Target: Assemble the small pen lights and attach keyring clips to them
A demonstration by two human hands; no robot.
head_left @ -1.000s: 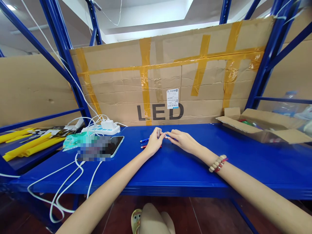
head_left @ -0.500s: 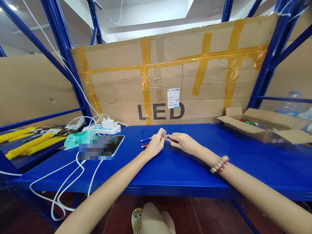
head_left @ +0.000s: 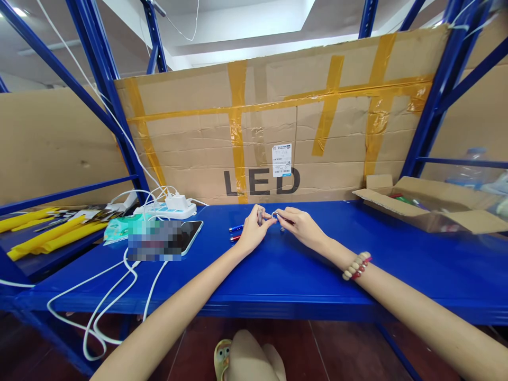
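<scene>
Both my hands meet above the blue tabletop [head_left: 317, 275], fingertips almost touching. My left hand [head_left: 253, 230] is closed in a pinch round a small silvery-grey piece [head_left: 260, 216], mostly covered by the fingers. Between the fingertips shows a thin silvery ring [head_left: 274, 214], pinched by my right hand [head_left: 298, 225]. A tiny shiny bit [head_left: 282, 229] appears just under the right fingers; its kind is unclear. Beside my left hand lie a blue pen-like stick [head_left: 236, 228] and a red pen-like stick [head_left: 235, 238], their right ends hidden behind the hand.
At left lie a phone [head_left: 192, 236], a white power strip [head_left: 184, 211] and loose white cables [head_left: 93, 323]. An open cardboard box [head_left: 413, 211] stands at right. Behind rises a large taped cardboard sheet [head_left: 190, 148] marked LED, between blue rack posts [head_left: 431, 116].
My fingers have shifted slightly, and the silvery ring now shows between the fingertips. The tiny shiny bit shows below my right fingers. The two sticks have stayed put.
</scene>
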